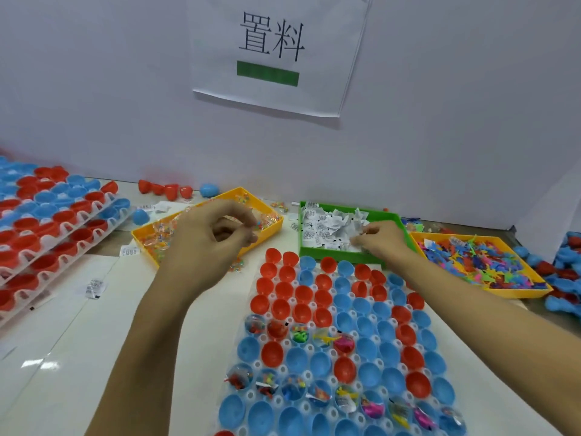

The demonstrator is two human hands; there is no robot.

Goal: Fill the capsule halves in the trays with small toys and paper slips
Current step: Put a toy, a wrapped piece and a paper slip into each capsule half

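The left hand [209, 239] is raised above the near edge of the yellow tray of bagged beads [176, 237], its forearm rising from 6 o'clock. Its fingers are curled with thumb and forefinger drawn together; whether they pinch a small clear packet cannot be told through the blur. The right hand [382, 239] reaches in from 4 o'clock, palm down, into the green tray [399, 223], its fingertips [361, 240] gathered on the heap of paper slips [330, 229], seemingly pinching one, at the tray's near right part.

The capsule tray [339, 350] lies between and below both forearms, toward 6 o'clock from the hands. It holds red and blue capsule halves [301, 309], open side up. A row across its middle and another near the bottom already contain toys and slips; the rest show bare insides.

At 3 o'clock of the right hand, just beside the green tray, sits a yellow tray of coloured plastic toys [478, 265]. At 9 o'clock of the left hand, well apart, lie stacked trays of capsule halves [47, 228].
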